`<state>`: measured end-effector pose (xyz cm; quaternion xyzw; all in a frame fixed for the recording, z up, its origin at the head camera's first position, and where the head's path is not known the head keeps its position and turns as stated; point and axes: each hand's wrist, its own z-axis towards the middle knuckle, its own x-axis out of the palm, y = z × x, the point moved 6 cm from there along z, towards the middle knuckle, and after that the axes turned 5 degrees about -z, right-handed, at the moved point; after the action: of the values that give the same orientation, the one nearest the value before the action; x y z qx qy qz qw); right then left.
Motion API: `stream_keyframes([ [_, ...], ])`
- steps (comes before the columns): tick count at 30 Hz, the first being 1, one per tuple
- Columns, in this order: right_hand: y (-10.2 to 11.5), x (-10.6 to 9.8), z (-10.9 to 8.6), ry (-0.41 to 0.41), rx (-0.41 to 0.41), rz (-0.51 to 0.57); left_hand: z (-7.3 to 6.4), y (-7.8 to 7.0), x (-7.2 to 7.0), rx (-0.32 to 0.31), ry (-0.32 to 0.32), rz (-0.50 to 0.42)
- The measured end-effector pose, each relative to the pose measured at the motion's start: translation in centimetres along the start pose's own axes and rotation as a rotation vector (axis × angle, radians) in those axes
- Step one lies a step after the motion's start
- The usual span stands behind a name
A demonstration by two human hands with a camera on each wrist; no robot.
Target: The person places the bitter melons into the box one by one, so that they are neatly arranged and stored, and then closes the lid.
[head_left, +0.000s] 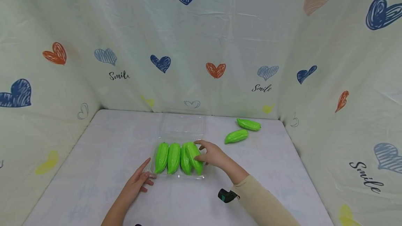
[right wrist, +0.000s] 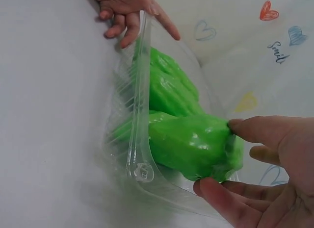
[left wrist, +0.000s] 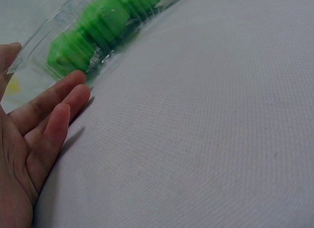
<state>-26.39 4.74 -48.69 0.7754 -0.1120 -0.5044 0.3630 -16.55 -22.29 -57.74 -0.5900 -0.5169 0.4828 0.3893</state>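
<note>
A clear plastic clamshell box (head_left: pixel 180 176) lies with its lid (head_left: pixel 182 125) folded back. Several green bitter melons (head_left: pixel 174 158) sit side by side in its base. My right hand (head_left: pixel 213 153) pinches the rightmost bitter melon (head_left: pixel 195 159) between thumb and fingertips; this one leans over its neighbour and stands partly above the rim in the right wrist view. At the box's near left corner, my left hand (head_left: pixel 135 183) rests against the side, its fingers (left wrist: pixel 49 100) fairly straight and spread. It holds no melon.
Two more bitter melons lie on the white tabletop at the back right, one (head_left: pixel 237 136) nearer and one (head_left: pixel 248 124) farther. A pale curtain (head_left: pixel 232 37) printed with hearts encloses the table at the back and both sides.
</note>
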Motion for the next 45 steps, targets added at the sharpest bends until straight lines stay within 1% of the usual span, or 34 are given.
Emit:
stream_keyframes([
  [6,-0.1,0.1,0.0,0.001,0.000,0.006,0.0,-0.1,0.0,0.004,0.009,-0.012],
  [16,-0.5,-0.5,-0.5,-0.018,0.019,-0.087,-0.1,-0.1,0.0,0.006,0.008,-0.006],
  [27,-1.1,-0.5,0.0,-0.066,-0.021,-0.147,-0.1,-0.2,0.0,0.015,0.013,-0.013],
  [30,-1.3,-0.3,0.0,-0.065,-0.014,-0.141,-0.1,-0.2,0.0,0.018,0.013,-0.012],
  [34,-1.6,0.2,0.2,-0.059,0.008,-0.166,-0.1,-0.1,0.0,0.020,0.013,-0.012],
  [38,-1.6,0.6,0.1,-0.055,0.000,-0.210,-0.1,-0.2,0.1,0.018,0.011,-0.011],
  [45,-1.6,0.8,0.0,-0.057,-0.007,-0.251,-0.1,-0.2,0.1,0.016,0.010,-0.007],
])
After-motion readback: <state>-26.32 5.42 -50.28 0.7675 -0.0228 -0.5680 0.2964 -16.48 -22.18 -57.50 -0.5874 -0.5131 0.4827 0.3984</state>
